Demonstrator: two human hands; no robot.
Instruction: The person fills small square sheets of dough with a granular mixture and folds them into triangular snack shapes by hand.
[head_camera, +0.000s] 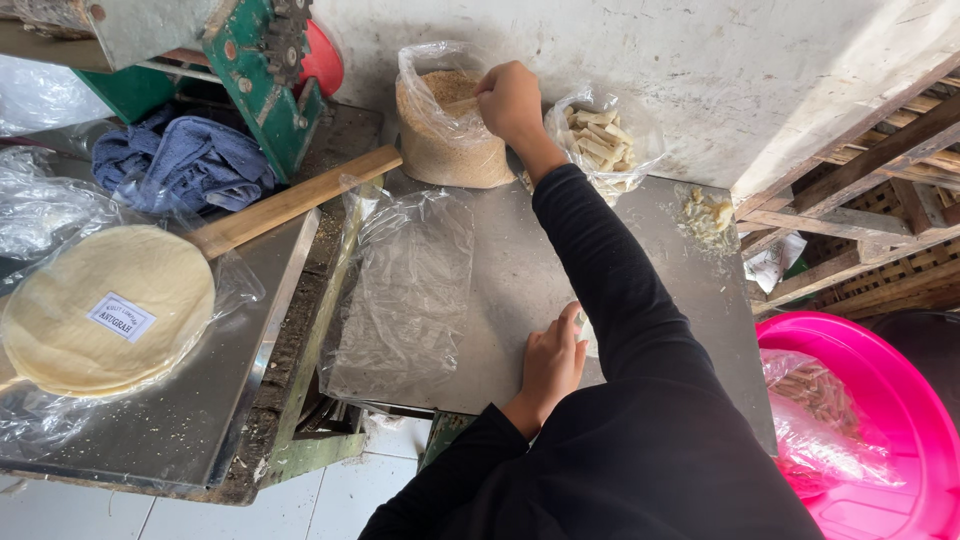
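Observation:
My right hand (510, 100) reaches far forward, its fingers closed at the open mouth of a clear plastic bag of fine tan crumbs (447, 135) standing at the back of the steel table (500, 290); whether it grips the bag's edge or crumbs is unclear. My left hand (550, 362) rests on the table near its front edge, touching a small pale item (586, 335) mostly hidden by my right sleeve. Just right of the crumb bag sits a clear bag of pale sticks (600, 142).
A flat empty plastic bag (410, 290) lies on the table's left half. A wrapped stack of round pale sheets (105, 310) and a wooden handle (290, 200) lie on the left table. A pink basin (890, 400) stands right; blue cloth (185, 165) by a green machine (265, 70).

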